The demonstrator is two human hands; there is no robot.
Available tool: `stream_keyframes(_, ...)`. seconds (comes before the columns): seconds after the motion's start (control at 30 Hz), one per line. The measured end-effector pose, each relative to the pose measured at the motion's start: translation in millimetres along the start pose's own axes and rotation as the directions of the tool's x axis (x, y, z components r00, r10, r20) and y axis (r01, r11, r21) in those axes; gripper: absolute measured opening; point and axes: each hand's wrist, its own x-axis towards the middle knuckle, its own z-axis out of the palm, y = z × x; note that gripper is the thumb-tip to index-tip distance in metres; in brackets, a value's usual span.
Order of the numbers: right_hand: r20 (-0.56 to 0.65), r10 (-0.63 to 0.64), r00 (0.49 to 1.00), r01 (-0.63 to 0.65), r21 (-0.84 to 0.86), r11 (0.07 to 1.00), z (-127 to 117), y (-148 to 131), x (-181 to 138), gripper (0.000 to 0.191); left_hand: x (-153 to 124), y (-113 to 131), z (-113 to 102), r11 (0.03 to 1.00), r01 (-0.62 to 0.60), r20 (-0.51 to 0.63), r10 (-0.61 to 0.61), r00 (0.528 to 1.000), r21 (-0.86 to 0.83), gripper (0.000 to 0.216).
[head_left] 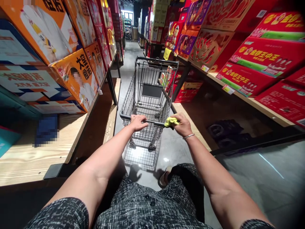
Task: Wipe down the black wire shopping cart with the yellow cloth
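Note:
A grey wire shopping cart (152, 90) stands in front of me in the aisle. My left hand (138, 122) is on the left part of its handle (156, 123), with the fingers curled over the bar. A crumpled yellow-green cloth (171, 122) is bunched in my right hand (183, 124), at the right end of the same handle. The fingers of that hand are closed around the cloth, and a metal bangle (188, 136) circles the wrist. Through the wire, the cart's basket shows no goods.
Wooden shelves with stacked orange boxes (73, 79) line the left side. Opposite, red boxes (259, 57) fill a shelf with a wooden edge (247, 99). A dark blue item (47, 128) lies on the left shelf. The grey floor (133, 49) runs between the shelves.

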Motion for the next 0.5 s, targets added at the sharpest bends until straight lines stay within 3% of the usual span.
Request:
stream_keyframes(0.1, -0.167, 0.120, 0.979, -0.106, 0.093, 0.990, -1.4, 11.4, 7.4, 0.040, -10.0, -14.0, -4.9, 1.000, 0.023, -0.021, -0.023, 1.000, -0.003, 0.025)
stream_keyframes(0.23, -0.238, 0.219, 0.946, -0.157, 0.253, 0.955, 34.2, -2.4, 13.2, 0.065, -26.1, -35.6, -17.7, 0.999, 0.051, -0.037, -0.051, 0.998, -0.006, 0.034)
stream_keyframes(0.4, -0.050, 0.194, 0.980, -0.145, 0.490, 0.859, 93.0, -48.4, -3.4, 0.040, -41.6, -46.7, -28.4, 0.992, 0.109, -0.013, -0.108, 0.994, 0.059, 0.039)
stream_keyframes(0.5, -0.114, 0.233, 0.966, -0.145, 0.511, 0.847, 109.8, -71.9, -23.7, 0.030, -48.5, -33.2, -23.6, 0.993, 0.059, 0.006, -0.060, 0.998, 0.104, 0.032)
